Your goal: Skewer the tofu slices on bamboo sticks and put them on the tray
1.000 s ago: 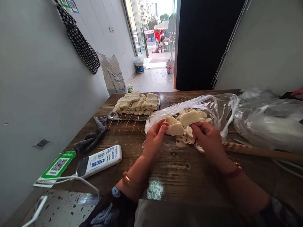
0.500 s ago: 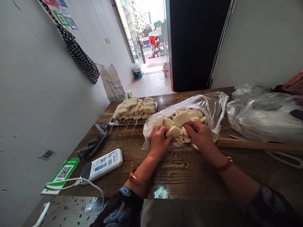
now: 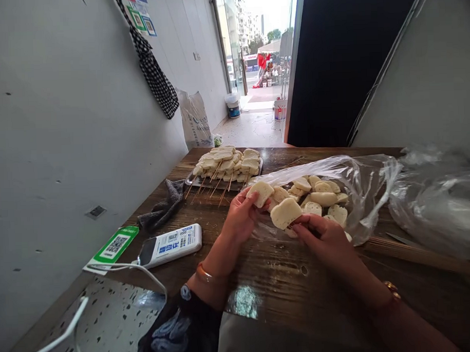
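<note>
- The slice (image 3: 285, 213) in the right hand (image 3: 324, 239) could tear or slip, since the fingers appear to hold only its lower edge; a hard pinch or a sudden twist would be the likely cause.
- The two held slices could knock together: the right slice sits at about four o'clock from the left slice (image 3: 262, 193), just beside it. Whether they touch, I cannot tell.
- A snag is possible too, as the thin clear bag (image 3: 389, 173), at one to two o'clock from the hands, lies loose around the pile of bread slices (image 3: 323, 198) and could catch on a finger.
- The left hand (image 3: 238, 217) is partly closed, its thumb and fingers pinched on the left slice, at about eleven o'clock from the palm.
- The right hand is nearly closed, thumb and fingertips together on the near edge of its slice, at about ten o'clock from the knuckles. Whether a stick runs into that slice is too unclear to tell.
- At ten to eleven o'clock from the hands, stacked slices (image 3: 222, 158) with sticks (image 3: 215, 171) poking out rest on a tray (image 3: 261, 166), well apart from both hands.
</note>
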A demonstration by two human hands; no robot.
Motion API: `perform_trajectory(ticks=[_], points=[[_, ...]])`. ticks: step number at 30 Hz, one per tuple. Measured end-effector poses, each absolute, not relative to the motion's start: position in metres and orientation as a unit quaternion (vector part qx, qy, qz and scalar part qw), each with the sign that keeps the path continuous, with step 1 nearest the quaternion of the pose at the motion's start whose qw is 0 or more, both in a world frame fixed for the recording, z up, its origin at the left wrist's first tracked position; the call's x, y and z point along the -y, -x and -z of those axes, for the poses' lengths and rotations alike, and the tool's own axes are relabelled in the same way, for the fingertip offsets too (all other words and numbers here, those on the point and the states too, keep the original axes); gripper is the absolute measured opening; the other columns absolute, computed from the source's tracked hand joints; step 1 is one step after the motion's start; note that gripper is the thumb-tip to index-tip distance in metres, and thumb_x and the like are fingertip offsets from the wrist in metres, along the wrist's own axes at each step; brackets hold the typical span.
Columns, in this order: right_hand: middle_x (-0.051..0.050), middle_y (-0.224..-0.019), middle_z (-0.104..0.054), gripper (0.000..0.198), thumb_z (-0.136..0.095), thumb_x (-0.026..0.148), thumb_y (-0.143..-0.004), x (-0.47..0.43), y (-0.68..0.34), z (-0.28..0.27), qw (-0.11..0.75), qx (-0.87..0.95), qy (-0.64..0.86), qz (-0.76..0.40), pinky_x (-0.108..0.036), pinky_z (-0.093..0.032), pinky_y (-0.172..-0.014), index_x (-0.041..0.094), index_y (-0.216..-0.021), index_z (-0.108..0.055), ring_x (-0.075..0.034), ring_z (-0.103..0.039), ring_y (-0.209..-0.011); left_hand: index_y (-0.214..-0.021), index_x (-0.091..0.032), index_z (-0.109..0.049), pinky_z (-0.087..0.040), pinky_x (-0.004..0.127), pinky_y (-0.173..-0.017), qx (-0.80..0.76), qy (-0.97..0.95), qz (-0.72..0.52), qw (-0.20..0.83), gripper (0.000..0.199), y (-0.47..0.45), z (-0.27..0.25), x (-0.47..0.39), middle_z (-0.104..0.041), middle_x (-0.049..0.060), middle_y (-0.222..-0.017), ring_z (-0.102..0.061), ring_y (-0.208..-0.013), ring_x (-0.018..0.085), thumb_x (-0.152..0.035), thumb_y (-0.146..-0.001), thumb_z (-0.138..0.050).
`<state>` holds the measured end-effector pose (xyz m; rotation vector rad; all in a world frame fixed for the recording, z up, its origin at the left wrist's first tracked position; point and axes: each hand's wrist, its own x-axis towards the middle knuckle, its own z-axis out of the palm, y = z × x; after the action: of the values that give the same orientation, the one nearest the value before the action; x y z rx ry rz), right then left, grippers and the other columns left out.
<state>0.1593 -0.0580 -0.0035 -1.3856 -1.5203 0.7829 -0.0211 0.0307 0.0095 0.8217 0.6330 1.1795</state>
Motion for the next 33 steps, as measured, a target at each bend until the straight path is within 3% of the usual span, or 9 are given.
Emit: perform_trajectory(ticks=[14, 26, 33], points=[[-0.001, -0.079, -0.074, 0.022, -0.057, 0.033, -0.085, 0.0585, -0.1561, 0.01, 0.427, 0.646, 0.57, -0.276, -0.024, -0.047, -0.061, 0.018, -0.088, -0.074, -0.016, -0.064, -0.066, -0.097, -0.008, -0.066, -0.05, 0.022, -0.056, -0.275, -0.363, -0.542, 0.706, 0.042, 0.0246, -0.0106, -0.029, -0.068, 0.006, -0.084, -0.06, -0.06, 0.01, -0.033, -0.067, -0.082], [-0.001, -0.074, -0.071, 0.024, -0.056, 0.034, -0.086, 0.0565, -0.1585, 0.0129, 0.407, 0.661, 0.57, -0.268, -0.024, -0.044, -0.059, 0.017, -0.089, -0.074, -0.016, -0.061, -0.063, -0.089, -0.009, -0.07, -0.045, 0.021, -0.057, -0.282, -0.401, -0.545, 0.68, 0.039, 0.0199, -0.0134, -0.0249, -0.066, 0.004, -0.074, -0.055, -0.059, 0.009, -0.037, -0.065, -0.082], [0.0, -0.071, -0.07, 0.023, -0.055, 0.033, -0.087, 0.0574, -0.1578, 0.0098, 0.42, 0.665, 0.563, -0.252, -0.024, -0.043, -0.06, 0.019, -0.083, -0.072, -0.015, -0.059, -0.062, -0.097, -0.012, -0.071, -0.046, 0.024, -0.065, -0.331, -0.426, -0.53, 0.654, 0.042, 0.0169, -0.0062, -0.0225, -0.07, 0.004, -0.077, -0.059, -0.064, 0.012, -0.039, -0.065, -0.081]])
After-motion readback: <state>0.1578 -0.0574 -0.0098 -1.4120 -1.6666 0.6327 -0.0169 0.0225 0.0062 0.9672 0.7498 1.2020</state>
